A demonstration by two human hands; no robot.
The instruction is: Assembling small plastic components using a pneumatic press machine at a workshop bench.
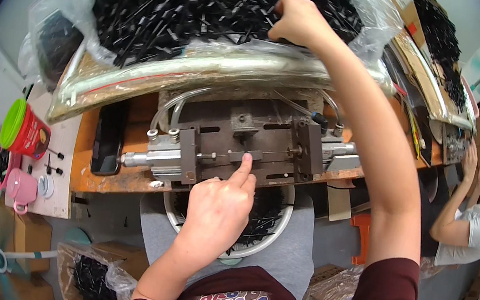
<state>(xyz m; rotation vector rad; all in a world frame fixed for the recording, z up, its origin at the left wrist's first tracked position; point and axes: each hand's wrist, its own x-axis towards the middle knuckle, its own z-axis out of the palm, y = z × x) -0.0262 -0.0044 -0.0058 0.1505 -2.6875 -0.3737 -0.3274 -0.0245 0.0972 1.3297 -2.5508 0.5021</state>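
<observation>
The left hand [219, 209] sits at 6 o'clock of the metal press [241, 144], mostly curled, index fingertip extended and pressing on the thin rod in the central slot of the press. Its grip holds nothing visible; only the fingertip makes contact. The right hand [299, 22] reaches to 12 o'clock into the clear bag of black plastic pieces [212, 3], fingers bent down among them; whether a piece is pinched cannot be told.

The press lies on the orange surface [124, 179], with a white bowl [265, 228] of black pieces just below its front edge, above the lap. A red cup with a green lid [25, 131] stands at 9 o'clock.

For good seating, the fingertip should likely stay flat on the rod and clear of the sliding block at 3 o'clock. Judged from the reach, one piece at a time feeds cleanest.
</observation>
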